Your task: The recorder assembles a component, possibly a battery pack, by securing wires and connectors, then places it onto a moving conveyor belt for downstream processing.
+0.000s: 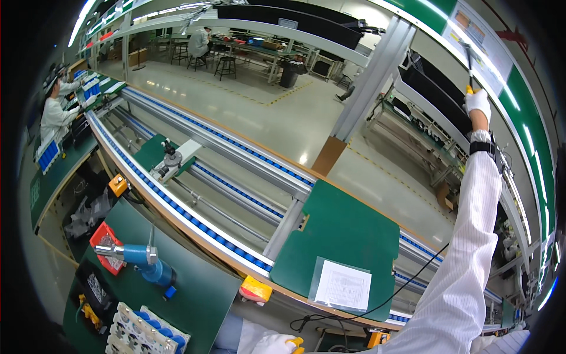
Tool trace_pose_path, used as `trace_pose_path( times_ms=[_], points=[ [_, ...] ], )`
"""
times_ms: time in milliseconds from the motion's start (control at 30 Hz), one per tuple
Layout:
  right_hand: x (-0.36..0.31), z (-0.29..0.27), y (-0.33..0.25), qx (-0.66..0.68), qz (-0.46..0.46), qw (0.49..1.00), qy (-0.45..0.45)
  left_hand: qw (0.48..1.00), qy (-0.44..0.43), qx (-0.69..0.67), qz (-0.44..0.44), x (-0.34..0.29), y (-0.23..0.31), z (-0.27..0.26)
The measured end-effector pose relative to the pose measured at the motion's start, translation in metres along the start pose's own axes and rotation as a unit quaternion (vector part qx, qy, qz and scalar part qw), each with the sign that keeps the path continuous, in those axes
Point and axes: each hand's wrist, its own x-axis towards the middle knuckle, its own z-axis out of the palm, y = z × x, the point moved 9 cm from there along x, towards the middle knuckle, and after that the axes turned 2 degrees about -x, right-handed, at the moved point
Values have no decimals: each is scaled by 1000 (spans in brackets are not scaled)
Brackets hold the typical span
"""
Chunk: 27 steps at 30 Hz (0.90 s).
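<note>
A factory floor (277,133) spreads below the right hand (479,105), crossed by a conveyor (236,143). Lower left of that grip lies a bench (200,283) with a driver (154,270), probably there for easy reach; closer, a board (342,230) spans the conveyor, seemingly giving the sheet (343,286) flat support. The left hand (276,344) sits far below, cut by the lower edge, so its hold cannot be told. The right is clasped round a dark handle (470,76) rising above it, stretched up apparently because that sits so high
</note>
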Motion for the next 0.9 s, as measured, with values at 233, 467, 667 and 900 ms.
trace_pose_path(
  times_ms=[233,467,667,900],
  points=[
    [-15,-39,-39,-47,-187,973,129,999,3,12,45,-3,13,-10],
    [-247,-120,-208,415,-468,779,44,945,137,-298,0,-58,-4,-27],
    [-559,-282,-317,542,-757,348,-113,867,454,-205,-21,-165,51,-201],
    [-766,-355,-331,688,-687,85,-217,661,629,-405,55,-263,11,-299]
  ],
)
